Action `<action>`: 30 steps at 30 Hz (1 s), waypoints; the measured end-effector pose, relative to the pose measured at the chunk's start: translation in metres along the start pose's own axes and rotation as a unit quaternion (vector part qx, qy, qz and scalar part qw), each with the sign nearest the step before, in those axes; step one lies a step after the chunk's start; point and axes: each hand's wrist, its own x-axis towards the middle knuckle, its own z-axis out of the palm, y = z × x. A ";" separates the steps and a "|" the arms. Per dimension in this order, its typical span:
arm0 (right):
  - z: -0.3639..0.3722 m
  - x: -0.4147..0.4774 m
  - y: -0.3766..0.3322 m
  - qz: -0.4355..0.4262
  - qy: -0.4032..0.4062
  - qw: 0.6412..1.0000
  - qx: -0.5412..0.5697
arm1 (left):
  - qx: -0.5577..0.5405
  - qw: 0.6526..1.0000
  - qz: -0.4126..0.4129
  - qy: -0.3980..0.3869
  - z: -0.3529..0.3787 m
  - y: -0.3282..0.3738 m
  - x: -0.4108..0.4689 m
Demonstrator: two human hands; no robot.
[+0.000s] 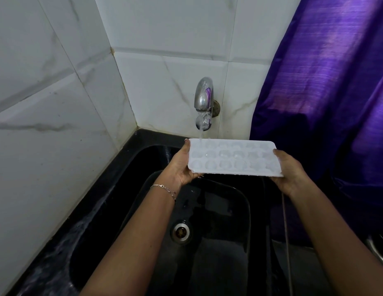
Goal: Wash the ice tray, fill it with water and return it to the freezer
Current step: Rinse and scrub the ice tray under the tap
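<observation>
Left hand [182,167] and right hand [290,174] grip opposite ends of a white ice tray [233,158] under the running tap [204,99], above the black sink [143,210].

This is a home kitchen's washing corner. A deep black moulded sink [113,210] with a round metal drain [181,231] sits in the angle of two walls clad in large white marble-look tiles [47,116], their grout stained in the corner. A short chrome tap [203,97] comes straight out of the back wall, and water is running from it. A purple cloth curtain [327,82] hangs on the right, a domestic touch.
</observation>
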 end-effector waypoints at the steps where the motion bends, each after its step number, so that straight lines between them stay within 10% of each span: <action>1: 0.002 0.000 0.001 0.002 -0.003 1.000 0.000 | -0.002 1.000 0.001 0.001 -0.002 0.000 -0.001; 30: 0.128 0.000 0.043 0.080 -0.175 0.966 -0.174 | -0.136 0.984 0.085 0.082 -0.174 0.019 -0.050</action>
